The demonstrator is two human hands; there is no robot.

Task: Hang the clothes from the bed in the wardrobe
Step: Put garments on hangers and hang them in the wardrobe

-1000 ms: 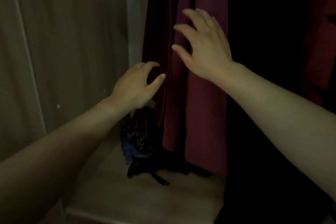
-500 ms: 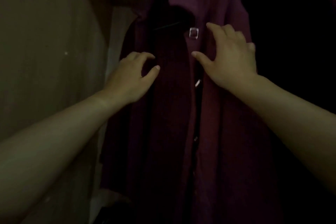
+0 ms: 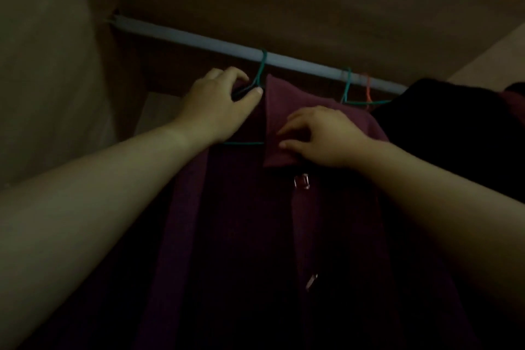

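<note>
Head view, inside the dim wardrobe: I see a maroon shirt (image 3: 255,236) hanging front-on from a green hanger (image 3: 261,71), whose hook sits over the pale rail (image 3: 199,40). The left hand (image 3: 218,105) is up at the shirt's neck, fingers and thumb curled round the green hanger just below its hook. The right hand (image 3: 321,133) is lower and just beside it, fingertips and thumb pinching the collar (image 3: 277,128) flap. A clear button (image 3: 302,181) shows just beneath that flap. Further right along the rail hang a second green hanger (image 3: 346,85) and an orange hanger (image 3: 368,91), close together, with a dark garment (image 3: 443,128) next to the shirt. The wardrobe wall (image 3: 51,65) stands at left.
</note>
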